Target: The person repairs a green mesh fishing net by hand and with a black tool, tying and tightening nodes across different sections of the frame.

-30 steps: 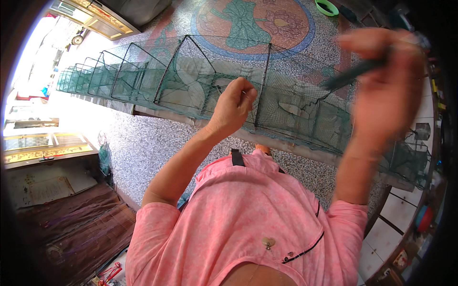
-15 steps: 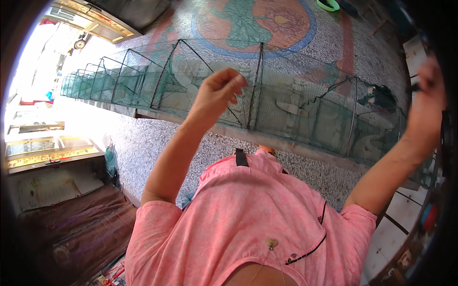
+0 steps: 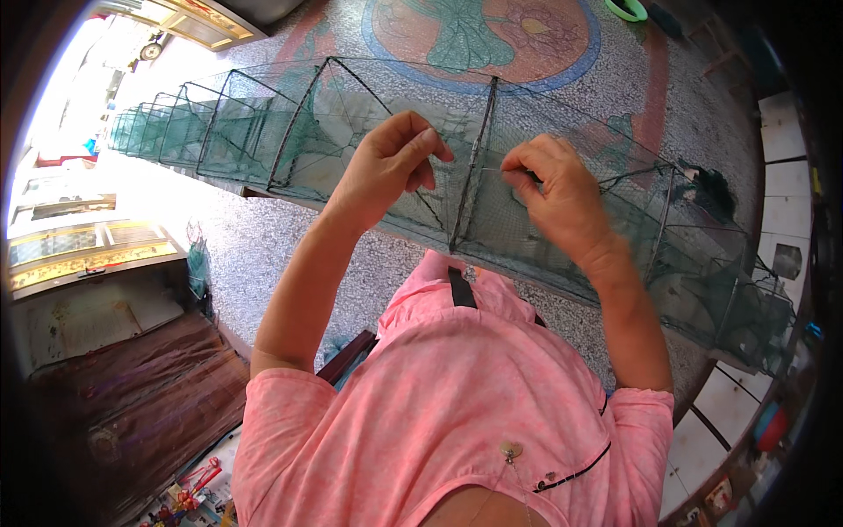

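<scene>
A long, folding fish trap of green netting [image 3: 544, 224] stretches across in front of me, held up by dark frames. One upright frame bar [image 3: 475, 162] stands between my two hands. My left hand [image 3: 386, 162] hovers over the netting left of that bar, thumb and forefinger pinched; whatever they hold is too small to make out. Right of the bar, my right hand [image 3: 558, 193] is closed on a thin needle-like tool [image 3: 493, 169], whose pale tip points left toward the bar. A dark part of it shows by the fingers.
The trap rests on a low, long surface above a speckled floor [image 3: 255, 255]. A dark tangled bunch of net [image 3: 709, 193] sits on its right part. Brown sheeting [image 3: 140, 395] covers something at lower left. Far off lies a green basin [image 3: 626, 9]; white cabinets [image 3: 784, 132] line the right.
My right hand has swung in from the far right to beside the frame bar, bringing the thin tool with it. My left hand stays pinched in nearly the same place.
</scene>
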`<action>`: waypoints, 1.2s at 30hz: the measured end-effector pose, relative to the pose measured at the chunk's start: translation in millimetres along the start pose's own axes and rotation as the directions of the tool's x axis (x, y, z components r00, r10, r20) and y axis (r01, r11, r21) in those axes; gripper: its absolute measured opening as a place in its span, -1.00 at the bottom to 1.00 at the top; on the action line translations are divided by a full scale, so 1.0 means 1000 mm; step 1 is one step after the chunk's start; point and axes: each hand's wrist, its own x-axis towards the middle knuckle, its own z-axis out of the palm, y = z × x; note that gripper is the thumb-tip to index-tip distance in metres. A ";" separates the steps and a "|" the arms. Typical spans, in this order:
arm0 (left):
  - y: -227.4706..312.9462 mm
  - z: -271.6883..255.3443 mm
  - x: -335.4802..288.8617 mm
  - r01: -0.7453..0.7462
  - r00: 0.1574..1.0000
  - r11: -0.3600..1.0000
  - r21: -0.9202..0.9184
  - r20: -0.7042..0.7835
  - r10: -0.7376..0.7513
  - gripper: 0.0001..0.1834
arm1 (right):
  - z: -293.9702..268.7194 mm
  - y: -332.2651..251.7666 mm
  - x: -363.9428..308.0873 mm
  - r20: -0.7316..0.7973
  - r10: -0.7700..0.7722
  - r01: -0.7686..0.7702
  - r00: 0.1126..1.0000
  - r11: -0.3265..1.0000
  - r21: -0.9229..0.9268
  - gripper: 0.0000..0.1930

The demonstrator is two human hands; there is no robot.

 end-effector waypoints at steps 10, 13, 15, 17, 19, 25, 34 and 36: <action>-0.011 -0.008 0.011 -0.053 0.987 0.995 0.079 0.155 0.041 -0.83 | 0.012 -0.001 0.005 -0.026 0.086 -0.084 0.996 0.994 0.063 -0.86; -0.009 -0.009 0.014 -0.034 0.986 0.999 0.043 0.163 0.026 -0.83 | 0.018 -0.017 0.006 -0.064 0.184 -0.167 0.981 0.964 0.208 -0.81; -0.010 -0.011 0.016 -0.024 0.988 1.000 -0.007 0.150 0.025 -0.83 | 0.023 -0.025 0.010 -0.090 0.182 -0.147 0.979 0.941 0.305 -0.77; -0.013 -0.013 0.018 0.008 0.990 0.998 -0.058 0.138 0.000 -0.82 | 0.031 -0.030 0.017 -0.128 0.111 -0.074 0.986 0.963 0.261 -0.78; -0.013 -0.014 0.017 0.026 0.989 0.996 -0.087 0.146 -0.014 -0.82 | 0.038 -0.030 0.018 -0.149 0.079 -0.046 0.986 0.976 0.211 -0.79; -0.011 -0.010 0.012 0.052 0.990 0.991 -0.124 0.136 -0.035 -0.82 | 0.043 -0.032 0.020 -0.198 -0.060 0.062 0.978 0.998 0.004 -0.87; -0.014 0.016 0.006 -0.223 0.973 0.969 0.106 -0.028 0.227 -0.97 | -0.011 -0.081 0.057 -0.396 -0.240 0.426 0.886 0.758 0.494 -0.88; -0.020 0.019 0.008 -0.233 0.969 0.935 0.266 -0.015 0.246 -0.93 | -0.046 -0.083 0.059 -0.436 -0.126 0.405 0.891 0.655 0.638 -0.86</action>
